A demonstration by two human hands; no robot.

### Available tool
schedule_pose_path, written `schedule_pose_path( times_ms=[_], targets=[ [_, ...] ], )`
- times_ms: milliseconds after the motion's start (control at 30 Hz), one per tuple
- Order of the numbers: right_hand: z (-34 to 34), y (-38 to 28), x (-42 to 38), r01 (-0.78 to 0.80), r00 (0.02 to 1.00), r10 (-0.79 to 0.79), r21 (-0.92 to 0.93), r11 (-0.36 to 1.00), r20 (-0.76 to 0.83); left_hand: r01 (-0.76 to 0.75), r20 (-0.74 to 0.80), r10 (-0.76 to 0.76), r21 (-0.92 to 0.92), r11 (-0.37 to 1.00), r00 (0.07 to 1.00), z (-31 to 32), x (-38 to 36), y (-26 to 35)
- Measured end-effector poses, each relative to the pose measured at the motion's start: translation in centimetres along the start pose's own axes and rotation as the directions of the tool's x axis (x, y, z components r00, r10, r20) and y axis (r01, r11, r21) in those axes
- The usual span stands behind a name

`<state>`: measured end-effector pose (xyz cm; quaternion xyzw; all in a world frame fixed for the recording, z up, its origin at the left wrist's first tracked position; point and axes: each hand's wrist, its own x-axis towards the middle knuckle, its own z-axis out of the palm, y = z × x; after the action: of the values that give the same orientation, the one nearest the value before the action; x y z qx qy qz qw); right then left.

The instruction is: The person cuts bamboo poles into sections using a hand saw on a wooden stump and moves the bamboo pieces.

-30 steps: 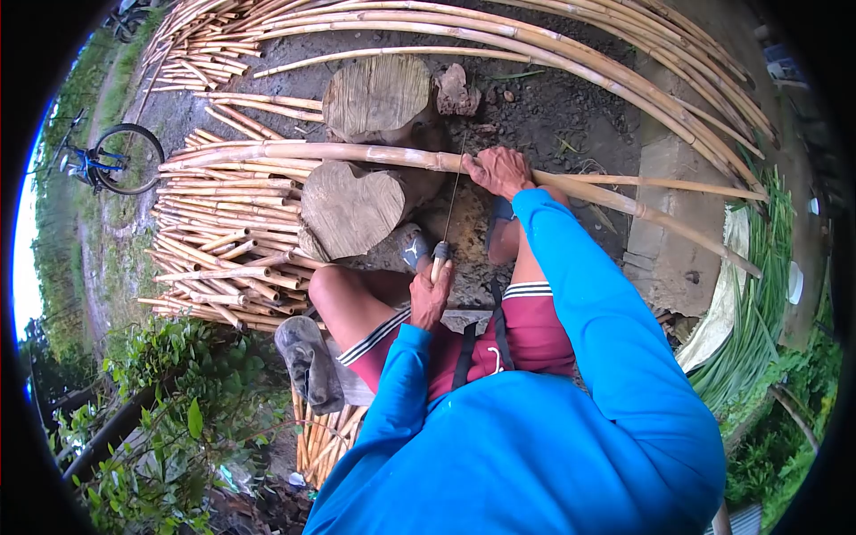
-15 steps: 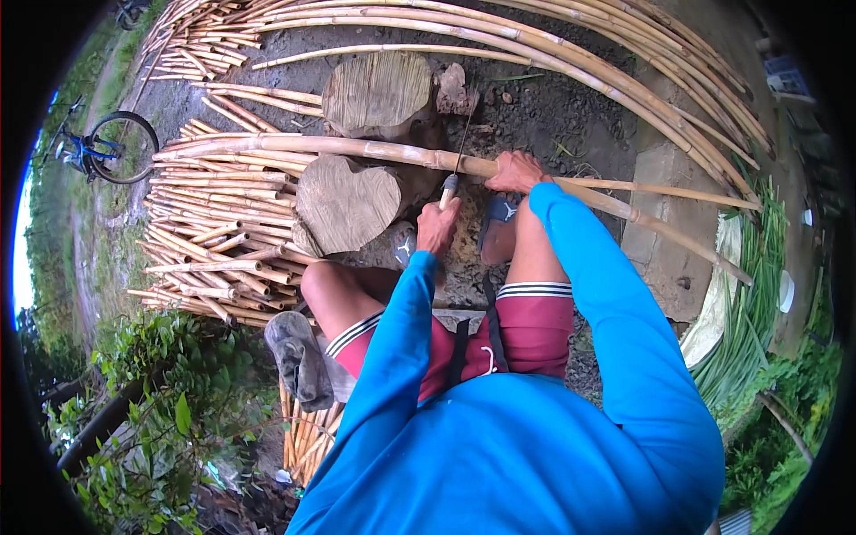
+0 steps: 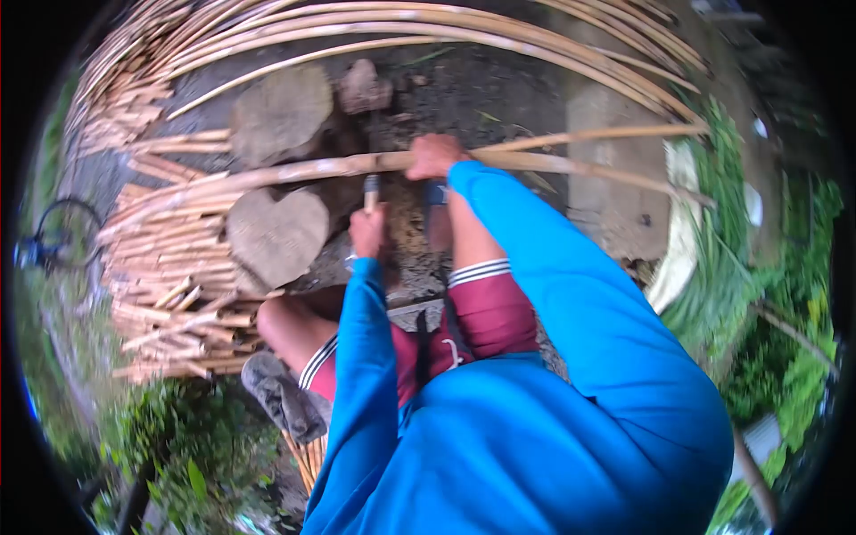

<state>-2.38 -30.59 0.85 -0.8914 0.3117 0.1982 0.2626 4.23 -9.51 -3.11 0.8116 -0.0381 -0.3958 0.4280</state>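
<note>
My left hand (image 3: 367, 232) is wrapped round the pale handle of a handsaw (image 3: 372, 189), whose narrow dark blade lies across a long bamboo pole (image 3: 312, 169). Blur hides the blade's teeth. Just right of the blade, my right hand (image 3: 434, 158) grips the same pole from above, its fingers closed round it. The pole runs from the pile at left to the right side, passing over the gap between two cut logs. One is a heart-shaped log (image 3: 278, 234) near my knee; the other is a rounder log (image 3: 283, 114) beyond the pole.
Many short bamboo pieces (image 3: 178, 294) are piled at left. Long bamboo poles (image 3: 428, 18) stretch across the far side. A stone-like lump (image 3: 364, 87) stands by the far log. Green leaf strips (image 3: 727, 196) lie at right. A bicycle (image 3: 67, 236) is at far left.
The view has swung, so the scene sits further left and tilted. Both hands keep about the same places on the handsaw and pole, and the blade still crosses the pole beside my right hand.
</note>
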Motion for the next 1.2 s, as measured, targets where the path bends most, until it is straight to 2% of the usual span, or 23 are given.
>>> schedule_pose_path(
  times_ms=[33,67,100,133,200,233,267,333,400,433,467,600,633,667,700,733,767,833,867,967,1067,1133,1200],
  targets=[
    [0.3,0.3,0.2,-0.022,1.0,0.022,-0.014,1.0,0.013,-0.054,-0.049,0.053,-0.024,0.998,0.997,0.7,0.3,-0.5],
    [0.2,0.3,-0.2,-0.025,1.0,0.025,-0.025,0.999,0.001,-0.043,-0.037,0.045,0.052,0.998,0.998,0.3,-1.5,1.0],
    [0.2,0.4,-0.5,-0.027,0.999,0.027,-0.02,0.999,-0.023,-0.06,0.032,0.059,0.027,0.998,0.998,-0.8,-0.4,-2.5],
    [0.6,0.6,-0.4,-0.033,0.998,0.033,-0.003,0.999,-0.047,-0.136,-0.011,0.137,0.059,0.989,0.991,-1.3,-4.5,-2.1],
    [0.5,0.8,-0.7,0.007,0.998,-0.006,0.025,1.0,-0.066,-0.074,-0.108,0.089,0.139,0.988,0.99,-3.1,-7.8,-6.3],
    [0.4,1.0,-0.8,-0.004,0.997,0.006,0.038,0.999,-0.072,0.032,-0.066,-0.018,0.222,0.975,0.998,-4.2,-8.3,-8.5],
    [0.4,1.0,-0.9,-0.009,0.997,0.012,0.035,0.999,-0.082,0.033,-0.064,-0.019,0.227,0.973,0.998,-3.8,-8.5,-7.3],
    [0.3,0.4,-1.1,-0.031,0.997,0.033,0.039,0.999,-0.07,0.075,-0.045,-0.074,0.009,0.997,0.996,-2.5,-8.8,-3.5],
    [-0.1,0.1,-1.0,-0.035,0.998,0.035,0.012,0.999,-0.052,0.053,0.056,-0.051,-0.032,0.998,0.997,-1.4,-1.8,-3.7],
    [0.1,0.3,-0.7,-0.012,0.999,0.012,0.016,1.0,-0.045,-0.002,-0.04,0.003,0.032,0.999,0.999,-0.1,-1.0,-0.7],
    [0.1,0.3,-0.5,0.005,0.999,-0.005,0.003,1.0,-0.033,0.073,0.014,-0.073,0.027,0.997,0.997,0.3,-1.2,1.9],
    [-0.1,0.1,-0.3,-0.057,0.998,0.057,0.011,0.998,0.014,-0.053,-0.064,0.065,0.173,0.984,0.996,-1.2,-2.8,-1.9],
    [0.3,0.5,-0.3,0.01,0.999,-0.007,0.063,0.998,-0.041,-0.11,-0.108,0.136,0.216,0.97,0.985,-1.8,-5.7,-2.2],
    [-0.3,-0.1,-0.4,-0.056,0.998,0.057,0.018,0.998,-0.03,-0.055,-0.111,0.084,0.246,0.968,0.99,-2.0,-6.6,-4.5],
    [-0.1,-0.1,0.0,-0.042,0.998,0.042,0.017,0.999,-0.036,-0.051,-0.113,0.077,0.214,0.975,0.991,-2.3,-6.9,-7.9],
    [0.1,-0.4,-0.2,-0.04,0.996,0.04,0.01,0.999,-0.084,-0.029,-0.039,0.038,0.202,0.979,0.999,-2.8,-8.2,-6.5],
    [-0.7,-1.0,-0.3,-0.072,0.997,0.072,-0.005,0.997,0.027,-0.018,-0.046,0.028,0.202,0.979,0.999,-2.7,-8.8,-5.0],
    [-0.2,-1.1,0.0,-0.074,0.997,0.073,-0.048,0.996,-0.012,-0.023,-0.091,0.041,0.194,0.981,0.995,-2.2,-7.9,-5.4],
    [-0.2,-1.1,-0.1,-0.054,0.997,0.052,-0.037,0.998,-0.051,-0.031,-0.017,0.036,0.238,0.971,0.999,-2.3,-6.7,-6.0],
    [0.1,-1.1,0.4,-0.069,0.998,0.069,-0.081,0.994,-0.001,-0.068,-0.11,0.098,0.251,0.966,0.989,-1.6,-5.0,-6.0],
    [0.0,-0.9,0.5,-0.08,0.997,0.079,-0.056,0.995,-0.008,-0.064,0.029,0.059,0.185,0.981,0.998,-2.8,-6.7,-2.8],
    [0.1,-0.6,0.4,-0.06,0.998,0.06,-0.051,0.997,0.0,-0.186,0.022,0.185,0.182,0.966,0.982,-2.5,-6.9,-3.5],
    [0.0,-0.7,0.2,-0.089,0.996,0.088,-0.057,0.994,-0.011,-0.087,0.017,0.086,0.085,0.993,0.996,-2.5,-7.2,-4.0]
  ],
)
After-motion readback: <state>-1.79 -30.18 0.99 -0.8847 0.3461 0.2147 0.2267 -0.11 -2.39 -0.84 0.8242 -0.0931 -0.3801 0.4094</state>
